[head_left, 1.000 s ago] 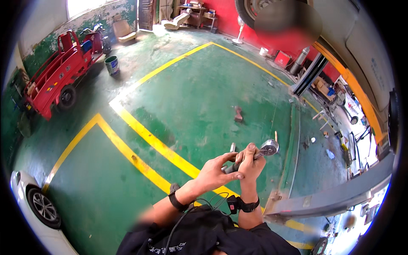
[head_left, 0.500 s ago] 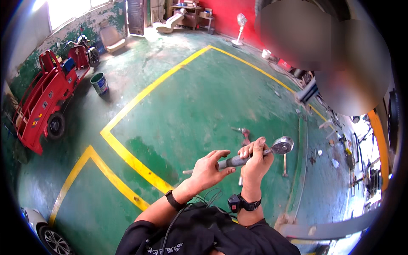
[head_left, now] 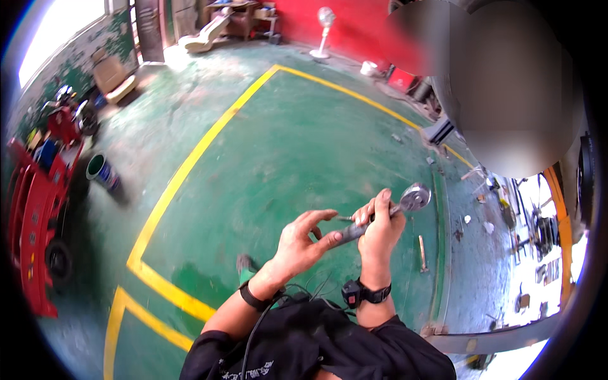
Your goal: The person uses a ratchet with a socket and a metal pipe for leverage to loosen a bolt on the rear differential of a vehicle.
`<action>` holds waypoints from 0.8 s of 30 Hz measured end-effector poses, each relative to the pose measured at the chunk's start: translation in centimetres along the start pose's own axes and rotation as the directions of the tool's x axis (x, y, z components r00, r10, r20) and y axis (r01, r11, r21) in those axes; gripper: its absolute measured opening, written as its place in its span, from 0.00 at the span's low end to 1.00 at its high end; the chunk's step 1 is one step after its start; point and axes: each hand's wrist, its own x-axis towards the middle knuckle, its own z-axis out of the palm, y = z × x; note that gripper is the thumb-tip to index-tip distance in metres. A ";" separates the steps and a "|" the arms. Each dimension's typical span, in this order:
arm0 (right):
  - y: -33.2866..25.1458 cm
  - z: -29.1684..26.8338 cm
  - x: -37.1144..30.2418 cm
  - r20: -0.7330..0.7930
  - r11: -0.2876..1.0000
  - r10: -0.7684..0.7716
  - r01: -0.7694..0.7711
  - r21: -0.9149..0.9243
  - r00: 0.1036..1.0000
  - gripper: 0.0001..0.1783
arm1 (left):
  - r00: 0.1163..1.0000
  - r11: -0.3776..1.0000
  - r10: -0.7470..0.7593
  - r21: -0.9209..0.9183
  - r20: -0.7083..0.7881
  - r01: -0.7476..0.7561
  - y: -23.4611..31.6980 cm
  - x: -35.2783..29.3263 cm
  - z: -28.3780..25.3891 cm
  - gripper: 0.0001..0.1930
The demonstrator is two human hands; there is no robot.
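Observation:
A ratchet wrench with a round silver head point(head_left: 416, 197) and a thick grey handle point(head_left: 352, 235) is held slantwise in front of me. My right hand point(head_left: 382, 229) is closed round it just below the head, the thumb pointing up along the neck. At the handle's lower end is my left hand point(head_left: 303, 242), its thumb pressed along the handle and its index finger stretched out. That end of the handle is hidden behind my left palm. On the floor to the right lies a hammer point(head_left: 423, 254), apart from both hands. The thin tip of another tool point(head_left: 344, 218) shows between my hands.
Yellow lines point(head_left: 202, 142) mark the green floor. To the left stand a red cargo tricycle point(head_left: 39, 221), a bucket point(head_left: 102, 172) and a seat point(head_left: 113, 79). A white fan point(head_left: 323, 31) is at the back. Loose parts lie along the right, beside an orange post point(head_left: 563, 234).
The view has swung, shifting the tricycle, bucket and fan leftward. The handle's thin lower end, which stuck out past my left hand, is now hidden. A foot shows beside my left forearm.

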 end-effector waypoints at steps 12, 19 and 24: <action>11.3 9.4 21.7 -0.225 0.939 -0.221 0.145 -0.310 0.949 0.25 | 0.957 0.976 0.217 -0.040 0.195 -0.214 -3.9 32.3 -6.4 0.29; 15.8 10.1 34.2 -0.265 0.923 -0.252 0.148 -0.356 0.931 0.15 | 0.887 0.945 0.321 -0.051 0.333 -0.323 -9.2 45.4 -1.5 0.26; 17.5 10.1 44.4 -0.326 0.950 -0.253 0.170 -0.264 0.911 0.11 | 0.864 0.904 0.412 -0.009 0.290 -0.428 -11.9 55.4 2.6 0.22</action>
